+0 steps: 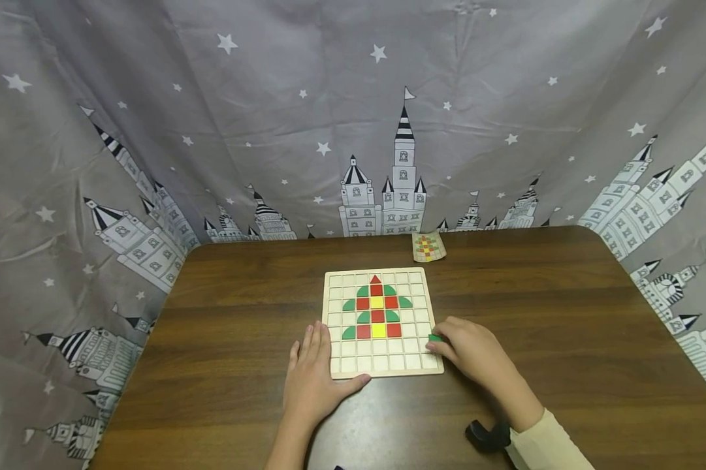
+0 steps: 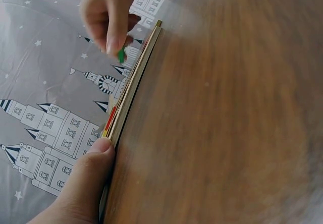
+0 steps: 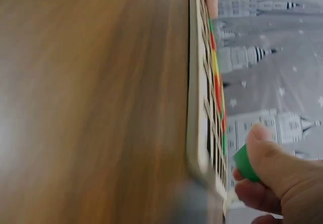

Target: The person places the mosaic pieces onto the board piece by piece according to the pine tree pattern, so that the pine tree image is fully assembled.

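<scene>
A square wooden grid board [image 1: 411, 362] lies on the table, with red and yellow squares, green quarter-round pieces and a red triangle set in its cells as a tree shape. My left hand [image 1: 313, 378] rests along the board's left edge, its fingers straight and its thumb at the front edge. Between thumb and fingers, my right hand [image 1: 473, 346] pinches a green piece [image 3: 246, 164] just over the board's right side. In the left wrist view that green piece [image 2: 121, 55] is held above the board's surface, apart from it.
Behind the board, near the table's back edge, lies a small card [image 1: 428, 247] printed with a similar tree pattern. A black curved strap [image 1: 486, 436] is by the right wrist. A grey curtain [image 1: 329, 98] with castles and stars hangs behind the brown table [image 1: 241, 391].
</scene>
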Available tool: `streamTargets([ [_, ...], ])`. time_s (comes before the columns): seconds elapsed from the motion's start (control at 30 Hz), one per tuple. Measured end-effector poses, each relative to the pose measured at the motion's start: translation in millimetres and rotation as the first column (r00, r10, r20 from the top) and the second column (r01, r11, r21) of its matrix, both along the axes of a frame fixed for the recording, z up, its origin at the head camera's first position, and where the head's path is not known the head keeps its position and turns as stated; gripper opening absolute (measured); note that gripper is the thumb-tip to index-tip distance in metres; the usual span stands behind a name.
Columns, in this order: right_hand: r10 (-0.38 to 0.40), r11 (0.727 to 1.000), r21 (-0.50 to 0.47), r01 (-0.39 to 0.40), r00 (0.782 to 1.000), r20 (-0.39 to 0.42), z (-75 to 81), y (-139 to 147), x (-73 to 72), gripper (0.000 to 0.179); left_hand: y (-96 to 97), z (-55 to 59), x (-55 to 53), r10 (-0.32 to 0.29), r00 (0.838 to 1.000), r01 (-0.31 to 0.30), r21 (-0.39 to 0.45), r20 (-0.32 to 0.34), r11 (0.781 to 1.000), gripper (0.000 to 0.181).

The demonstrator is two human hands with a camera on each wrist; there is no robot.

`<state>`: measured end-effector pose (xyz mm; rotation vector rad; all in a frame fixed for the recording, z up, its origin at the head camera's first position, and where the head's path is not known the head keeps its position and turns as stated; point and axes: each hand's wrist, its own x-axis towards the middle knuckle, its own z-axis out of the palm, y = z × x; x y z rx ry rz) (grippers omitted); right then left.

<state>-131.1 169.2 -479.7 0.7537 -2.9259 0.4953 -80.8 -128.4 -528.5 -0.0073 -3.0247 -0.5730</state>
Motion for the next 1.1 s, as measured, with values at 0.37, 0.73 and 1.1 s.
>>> streamTargets([
  [0.37, 0.035, 0.998, 0.054, -0.027, 0.989, -0.145, -10.4, -37, -15.6, 0.027, 1.2, 0.2, 0.9, -0.005, 1.000, 0.005, 0.001, -0.006, 1.000, 0.132],
  [0.73, 0.103, 0.994, 0.058, -0.094, 0.980, -0.169, -13.1, -38, -16.4, 0.021, 0.2, -0.2, 0.8, -0.003, 1.000, 0.003, 0.001, 0.001, 1.000, 0.133],
  [1.1, 0.055, 0.998, 0.018, -0.054, 0.994, -0.095, -12.8, -42, -18.4, 0.019, 0.0, -0.8, 0.9, 0.001, 1.000, -0.001, 0.007, 0.001, 1.000, 0.133],
])
